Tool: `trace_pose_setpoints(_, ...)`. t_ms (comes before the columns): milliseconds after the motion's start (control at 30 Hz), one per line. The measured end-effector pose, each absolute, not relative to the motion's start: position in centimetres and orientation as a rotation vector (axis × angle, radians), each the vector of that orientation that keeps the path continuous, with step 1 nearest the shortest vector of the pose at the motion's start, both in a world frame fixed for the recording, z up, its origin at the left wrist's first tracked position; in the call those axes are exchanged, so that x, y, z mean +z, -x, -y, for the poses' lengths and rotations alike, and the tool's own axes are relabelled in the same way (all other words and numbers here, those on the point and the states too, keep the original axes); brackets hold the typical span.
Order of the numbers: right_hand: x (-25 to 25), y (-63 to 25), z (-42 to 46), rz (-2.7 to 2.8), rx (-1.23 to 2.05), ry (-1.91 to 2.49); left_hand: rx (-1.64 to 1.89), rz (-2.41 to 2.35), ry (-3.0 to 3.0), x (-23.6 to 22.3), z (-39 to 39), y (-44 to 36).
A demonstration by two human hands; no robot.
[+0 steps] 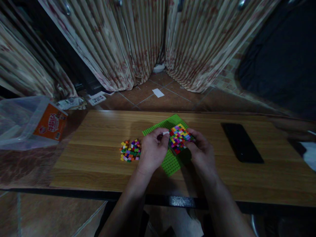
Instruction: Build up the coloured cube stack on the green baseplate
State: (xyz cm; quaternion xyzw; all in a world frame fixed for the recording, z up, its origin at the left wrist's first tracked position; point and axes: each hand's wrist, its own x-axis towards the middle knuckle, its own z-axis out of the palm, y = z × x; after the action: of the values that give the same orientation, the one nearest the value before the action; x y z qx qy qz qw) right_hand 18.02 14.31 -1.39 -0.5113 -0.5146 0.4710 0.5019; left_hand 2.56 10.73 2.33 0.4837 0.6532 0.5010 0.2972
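Over a green studded baseplate (171,163) is a block of many small coloured toy bricks (179,137). My right hand (202,149) has its fingers and thumb closed on the right edge of this block. Whether the block is fixed to the baseplate or raised off it, I cannot tell. My left hand (154,146) pinches a small white brick (166,133) between thumb and forefinger, beside the block's left edge. Left of that hand lies a pile of loose coloured bricks (129,150), partly covered by the hand.
A black phone (242,143) lies to the right on the wooden table (93,144). At the far left stands a clear plastic bin (22,125) with an orange label. Curtains (138,49) hang behind the table, and a white paper (158,92) lies on the tiled floor.
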Motion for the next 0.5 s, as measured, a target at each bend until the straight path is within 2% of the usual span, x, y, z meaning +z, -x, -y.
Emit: trace_pose_setpoints(500, -0.75, -18.11, -14.26, 1.147, 1.194, 1.269, 1.355, -1.696, -1.3, 2.25, -10.73, -2.75)
